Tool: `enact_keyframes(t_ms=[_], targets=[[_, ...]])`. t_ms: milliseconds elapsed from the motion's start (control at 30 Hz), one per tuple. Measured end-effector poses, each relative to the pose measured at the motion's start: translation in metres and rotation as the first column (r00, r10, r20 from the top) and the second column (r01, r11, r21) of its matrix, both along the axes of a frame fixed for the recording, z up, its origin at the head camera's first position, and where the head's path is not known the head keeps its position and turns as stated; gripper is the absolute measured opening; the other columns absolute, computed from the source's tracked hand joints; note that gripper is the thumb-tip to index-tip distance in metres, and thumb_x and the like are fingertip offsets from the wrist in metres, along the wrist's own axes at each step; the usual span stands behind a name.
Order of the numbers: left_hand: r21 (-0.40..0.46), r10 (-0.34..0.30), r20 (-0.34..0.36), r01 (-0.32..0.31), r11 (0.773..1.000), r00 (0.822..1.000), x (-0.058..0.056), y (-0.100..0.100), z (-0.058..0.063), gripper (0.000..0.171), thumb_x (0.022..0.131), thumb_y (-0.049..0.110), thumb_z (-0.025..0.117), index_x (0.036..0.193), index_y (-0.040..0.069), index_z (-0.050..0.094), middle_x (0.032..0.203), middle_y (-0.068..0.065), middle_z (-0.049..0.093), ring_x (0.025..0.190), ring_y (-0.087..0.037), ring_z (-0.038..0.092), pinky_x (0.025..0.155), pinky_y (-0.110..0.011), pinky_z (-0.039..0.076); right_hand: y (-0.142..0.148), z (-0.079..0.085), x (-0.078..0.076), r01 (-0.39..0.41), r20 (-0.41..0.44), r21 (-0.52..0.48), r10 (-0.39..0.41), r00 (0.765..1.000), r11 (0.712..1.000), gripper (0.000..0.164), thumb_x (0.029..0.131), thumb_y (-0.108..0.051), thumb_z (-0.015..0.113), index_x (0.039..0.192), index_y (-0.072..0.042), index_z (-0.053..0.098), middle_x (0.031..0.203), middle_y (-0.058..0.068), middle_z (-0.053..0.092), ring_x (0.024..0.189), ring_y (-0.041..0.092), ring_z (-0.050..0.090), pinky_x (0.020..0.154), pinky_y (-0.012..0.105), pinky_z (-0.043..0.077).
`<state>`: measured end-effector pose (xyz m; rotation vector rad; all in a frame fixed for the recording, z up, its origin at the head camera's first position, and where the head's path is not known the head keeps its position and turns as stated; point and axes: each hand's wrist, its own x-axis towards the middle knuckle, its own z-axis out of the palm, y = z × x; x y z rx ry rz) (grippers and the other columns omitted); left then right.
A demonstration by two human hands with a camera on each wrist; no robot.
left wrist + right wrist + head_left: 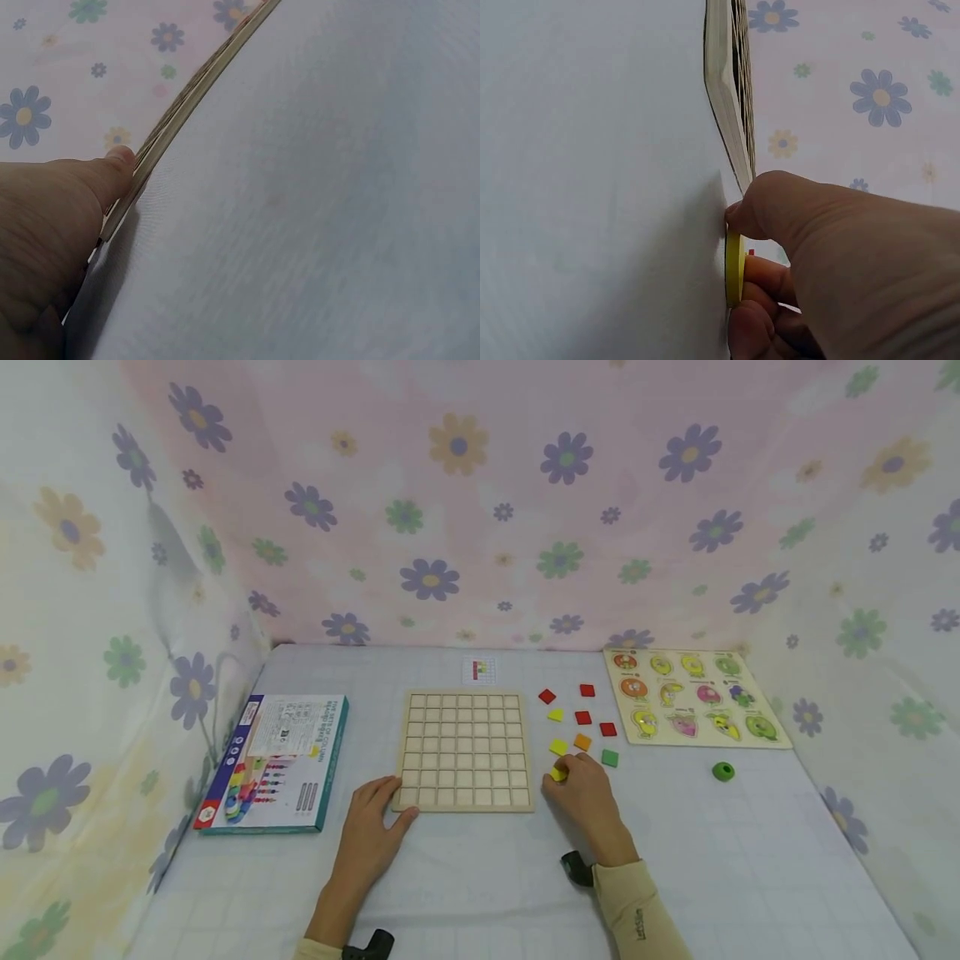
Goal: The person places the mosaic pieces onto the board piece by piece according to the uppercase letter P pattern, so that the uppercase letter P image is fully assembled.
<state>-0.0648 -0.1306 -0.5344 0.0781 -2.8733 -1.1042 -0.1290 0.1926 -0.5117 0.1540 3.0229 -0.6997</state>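
A wooden grid board (463, 808) of square compartments lies flat on the table. My left hand (367, 833) rests at its front left corner, thumb along the front edge and fingers by the left side. In the left wrist view the thumb (116, 174) touches the board's rim (176, 124). Right of the board, my right hand (587, 797) pinches a yellow tile (735, 266) low over the tabletop. Around that hand lie another yellow tile (558, 747), an orange tile (582, 742), a green tile (610, 758) and a small yellow triangular piece (555, 715).
Several red tiles (583, 717) lie farther back. A small pattern card (479, 671) sits behind the board. At left is a boxed toy set (330, 760); at right, a fruit puzzle board (697, 739) and a green bead (723, 771). Flowered cloth (495, 518) surrounds the table.
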Motion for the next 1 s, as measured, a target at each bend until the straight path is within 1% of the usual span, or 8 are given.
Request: enact_keyframes(t_ms=[200,400,533,600,733,833,900,1000], targets=[[-0.004,0.006,0.0,-0.006,1.0,1.0,-0.001,0.001,-0.001,0.061,0.091,0.033,0.078,0.143,0.008,0.057,0.146,-0.01,0.054,0.143,-0.03,0.042,0.12,-0.051,0.041,0.004,0.0,0.002,-0.023,-0.007,-0.009,0.023,1.0,1.0,0.027,0.086,-0.025,0.077,0.103,-0.003,0.075,0.095,0.009,0.066,0.087,0.023,0.059,0.082,0.036,0.061],[-0.01,0.004,0.007,-0.004,1.0,1.0,0.0,0.003,-0.003,0.061,0.091,0.032,0.079,0.143,0.009,0.057,0.146,-0.01,0.054,0.143,-0.031,0.043,0.12,-0.051,0.041,0.009,0.003,0.003,-0.073,-0.028,-0.007,0.073,0.997,0.997,0.025,0.084,-0.021,0.077,0.099,-0.002,0.076,0.087,0.007,0.065,0.08,0.02,0.056,0.072,0.031,0.055],[-0.014,0.005,0.02,-0.005,1.0,1.0,0.003,0.003,-0.005,0.061,0.09,0.031,0.079,0.143,0.009,0.058,0.146,-0.009,0.054,0.143,-0.031,0.043,0.121,-0.051,0.04,0.013,0.005,0.005,-0.107,-0.035,-0.003,0.107,0.994,0.994,0.024,0.084,-0.021,0.077,0.098,-0.002,0.076,0.086,0.005,0.066,0.079,0.018,0.055,0.071,0.03,0.053],[-0.017,0.003,0.031,-0.002,1.0,1.0,0.003,0.003,-0.005,0.061,0.091,0.032,0.079,0.143,0.01,0.057,0.146,-0.009,0.054,0.143,-0.031,0.042,0.121,-0.051,0.04,0.015,0.007,0.005,-0.113,-0.04,-0.007,0.112,0.993,0.994,0.024,0.084,-0.022,0.077,0.099,-0.003,0.076,0.088,0.004,0.068,0.08,0.017,0.056,0.074,0.03,0.055],[-0.014,0.004,0.02,-0.003,1.0,1.0,0.002,0.002,-0.004,0.06,0.091,0.03,0.078,0.143,0.009,0.058,0.147,-0.01,0.053,0.144,-0.031,0.042,0.121,-0.052,0.04,0.016,0.013,0.001,-0.155,-0.107,-0.03,0.151,0.983,0.987,0.027,0.084,-0.022,0.079,0.101,-0.002,0.076,0.09,0.006,0.07,0.082,0.018,0.058,0.076,0.034,0.057],[-0.005,0.009,0.003,-0.009,1.0,1.0,0.0,0.002,-0.003,0.058,0.091,0.029,0.078,0.142,0.009,0.058,0.146,-0.01,0.054,0.143,-0.031,0.042,0.12,-0.052,0.041,0.016,0.016,-0.005,-0.202,-0.179,-0.039,0.192,0.965,0.979,0.027,0.083,-0.02,0.081,0.1,0.0,0.075,0.088,0.007,0.069,0.081,0.019,0.059,0.076,0.036,0.059],[0.0,0.006,0.0,-0.006,1.0,1.0,-0.001,0.0,-0.002,0.058,0.091,0.029,0.078,0.142,0.009,0.058,0.147,-0.009,0.053,0.143,-0.031,0.042,0.12,-0.052,0.041,0.016,0.017,-0.008,-0.221,-0.216,-0.037,0.208,0.954,0.975,0.026,0.082,-0.019,0.082,0.098,0.0,0.075,0.086,0.005,0.068,0.081,0.018,0.06,0.075,0.035,0.06],[0.0,0.004,0.001,-0.004,1.0,1.0,0.0,-0.001,-0.003,0.057,0.092,0.03,0.078,0.142,0.01,0.058,0.146,-0.009,0.054,0.143,-0.03,0.042,0.12,-0.051,0.042,0.015,0.016,-0.012,-0.237,-0.249,-0.028,0.223,0.943,0.971,0.024,0.081,-0.017,0.083,0.096,-0.001,0.075,0.085,0.004,0.065,0.081,0.017,0.061,0.074,0.033,0.06]])
